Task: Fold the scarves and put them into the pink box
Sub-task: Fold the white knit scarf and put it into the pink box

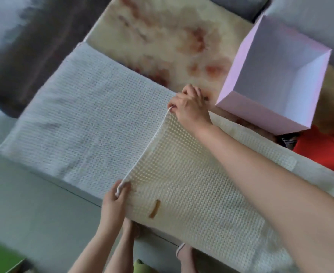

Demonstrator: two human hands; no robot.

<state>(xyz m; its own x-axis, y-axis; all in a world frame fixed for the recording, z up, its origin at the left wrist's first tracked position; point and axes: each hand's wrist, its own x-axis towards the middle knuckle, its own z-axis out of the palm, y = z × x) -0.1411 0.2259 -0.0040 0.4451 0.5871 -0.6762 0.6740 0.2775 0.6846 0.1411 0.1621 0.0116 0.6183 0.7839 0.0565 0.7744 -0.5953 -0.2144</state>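
Note:
A long white knitted scarf (79, 123) lies across the table, with its right part lifted over the rest. My left hand (116, 200) pinches the near corner of the raised edge. My right hand (189, 107) pinches the far corner of that same edge, so the edge runs taut between both hands. A small tan label (155, 208) shows on the lifted part. The pink box (260, 113) stands open and empty just right of my right hand.
A cream cloth with reddish blotches (162, 36) lies beyond the scarf. Something red (325, 152) sits under the near side of the box. The table's white front edge (79, 192) runs near my left hand. A green thing (1, 257) is at the bottom left.

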